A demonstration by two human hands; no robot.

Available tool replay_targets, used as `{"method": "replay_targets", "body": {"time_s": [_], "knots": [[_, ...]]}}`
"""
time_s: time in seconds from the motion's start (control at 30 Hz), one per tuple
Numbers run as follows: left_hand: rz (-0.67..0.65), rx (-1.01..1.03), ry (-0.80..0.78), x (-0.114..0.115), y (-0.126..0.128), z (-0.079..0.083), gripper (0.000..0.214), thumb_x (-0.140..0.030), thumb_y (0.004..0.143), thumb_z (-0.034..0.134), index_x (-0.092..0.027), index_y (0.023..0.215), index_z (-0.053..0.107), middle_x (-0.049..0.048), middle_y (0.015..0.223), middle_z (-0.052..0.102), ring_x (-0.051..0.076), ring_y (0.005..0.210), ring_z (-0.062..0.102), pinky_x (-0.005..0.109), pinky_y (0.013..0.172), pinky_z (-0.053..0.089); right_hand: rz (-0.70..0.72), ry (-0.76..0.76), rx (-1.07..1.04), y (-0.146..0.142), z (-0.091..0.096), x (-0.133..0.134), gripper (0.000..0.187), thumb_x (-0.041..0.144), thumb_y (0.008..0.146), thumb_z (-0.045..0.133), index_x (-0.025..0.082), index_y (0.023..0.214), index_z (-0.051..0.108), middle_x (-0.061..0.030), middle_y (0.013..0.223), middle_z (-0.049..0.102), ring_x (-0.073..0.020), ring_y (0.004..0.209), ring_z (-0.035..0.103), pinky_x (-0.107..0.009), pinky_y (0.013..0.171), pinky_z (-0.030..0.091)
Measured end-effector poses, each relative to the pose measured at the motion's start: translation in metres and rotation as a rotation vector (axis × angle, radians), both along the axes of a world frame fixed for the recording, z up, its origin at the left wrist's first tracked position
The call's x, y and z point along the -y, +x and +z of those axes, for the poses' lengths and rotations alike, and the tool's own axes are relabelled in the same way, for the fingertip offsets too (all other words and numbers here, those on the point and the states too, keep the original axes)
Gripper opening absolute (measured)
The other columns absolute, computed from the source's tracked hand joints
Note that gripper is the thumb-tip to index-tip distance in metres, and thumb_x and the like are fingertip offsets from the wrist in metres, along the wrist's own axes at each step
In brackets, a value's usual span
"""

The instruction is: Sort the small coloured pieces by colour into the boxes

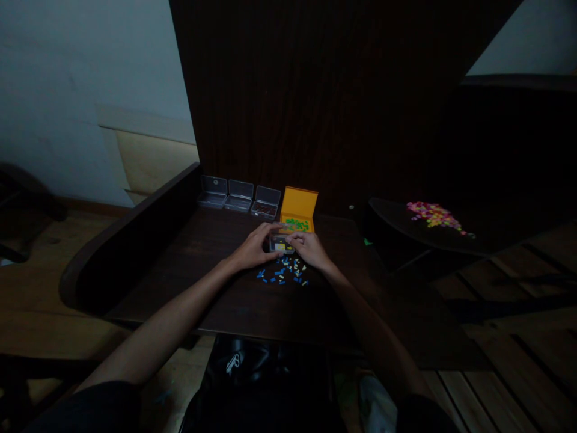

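My left hand (258, 248) curves round the left side of a small clear plastic box (283, 247), its thumb along the near edge and its fingers at the back. A few yellow pieces lie inside that box. My right hand (308, 245) reaches over the box's right side, fingertips pinched together; whatever they hold is too small to make out. Just behind stands an open yellow box (299, 204) with green pieces (295, 225) in it. In front of my hands, small blue and pale yellow pieces (282, 273) lie scattered on the dark wooden tabletop (202, 252).
Three open clear boxes (238, 197) stand in a row at the back left; the rightmost holds dark reddish bits. A raised wooden side panel (130, 234) borders the left. On a dark ledge (392, 219) at the right lies a heap of pink and yellow pieces (435, 216).
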State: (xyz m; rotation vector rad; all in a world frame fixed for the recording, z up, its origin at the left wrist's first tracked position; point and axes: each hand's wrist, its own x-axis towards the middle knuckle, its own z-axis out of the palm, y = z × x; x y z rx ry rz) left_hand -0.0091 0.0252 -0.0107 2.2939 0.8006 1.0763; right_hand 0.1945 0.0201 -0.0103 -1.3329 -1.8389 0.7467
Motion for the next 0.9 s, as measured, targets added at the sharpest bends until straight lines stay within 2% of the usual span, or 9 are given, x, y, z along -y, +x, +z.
{"method": "replay_targets", "body": {"time_s": [0.17,0.33,0.47,0.57,0.73,0.9], "knots": [[0.008,0.004,0.001,-0.002,-0.001,-0.002,0.06,-0.031,0.076,0.072,-0.022,0.13,0.046,0.0098,0.127,0.055,0.023,0.114,0.056,0.038,0.09,0.052,-0.003,0.05,0.089,0.0,0.007,0.004,0.027,0.032,0.085,0.053,0.013,0.083,0.072,-0.0061,0.08,0.073,-0.0169,0.071,0.064,-0.025,0.066,0.047],[0.004,0.018,-0.006,-0.002,-0.001,-0.002,0.061,-0.029,0.076,0.072,-0.023,0.13,0.046,0.01,0.126,0.054,0.023,0.111,0.057,0.04,0.09,0.052,-0.012,0.043,-0.014,0.001,0.01,0.005,0.032,0.037,0.086,0.051,0.012,0.087,0.072,-0.0053,0.074,0.071,-0.016,0.067,0.062,-0.025,0.064,0.047],[0.015,0.02,-0.011,-0.002,-0.002,-0.001,0.059,-0.03,0.076,0.072,-0.023,0.128,0.046,0.0096,0.126,0.054,0.022,0.109,0.058,0.038,0.089,0.052,-0.068,0.063,-0.1,0.003,0.012,0.004,0.031,0.04,0.083,0.054,0.014,0.085,0.071,-0.0061,0.079,0.072,-0.0166,0.069,0.063,-0.026,0.066,0.048],[0.052,0.018,-0.008,-0.003,-0.004,0.0,0.053,-0.033,0.076,0.072,-0.021,0.121,0.047,0.0094,0.121,0.055,0.022,0.107,0.058,0.038,0.088,0.052,-0.116,0.084,-0.145,0.007,0.014,0.003,0.03,0.04,0.081,0.056,0.014,0.083,0.071,-0.0074,0.082,0.072,-0.0177,0.072,0.064,-0.027,0.067,0.048],[0.13,0.022,-0.046,-0.004,-0.006,-0.003,0.045,-0.036,0.074,0.072,-0.019,0.103,0.043,0.0065,0.105,0.056,0.019,0.093,0.06,0.037,0.081,0.054,-0.139,0.049,-0.173,0.017,0.019,0.001,0.035,0.044,0.078,0.055,0.013,0.083,0.07,-0.0064,0.075,0.069,-0.0173,0.066,0.061,-0.025,0.057,0.044],[0.178,0.055,-0.071,-0.007,-0.01,-0.005,0.054,-0.038,0.071,0.074,-0.02,0.106,0.037,0.0074,0.105,0.057,0.018,0.086,0.063,0.035,0.076,0.055,-0.129,0.018,-0.125,0.031,0.012,0.003,0.036,0.044,0.079,0.055,0.011,0.083,0.07,-0.0048,0.069,0.067,-0.0152,0.06,0.058,-0.025,0.056,0.042]]}}
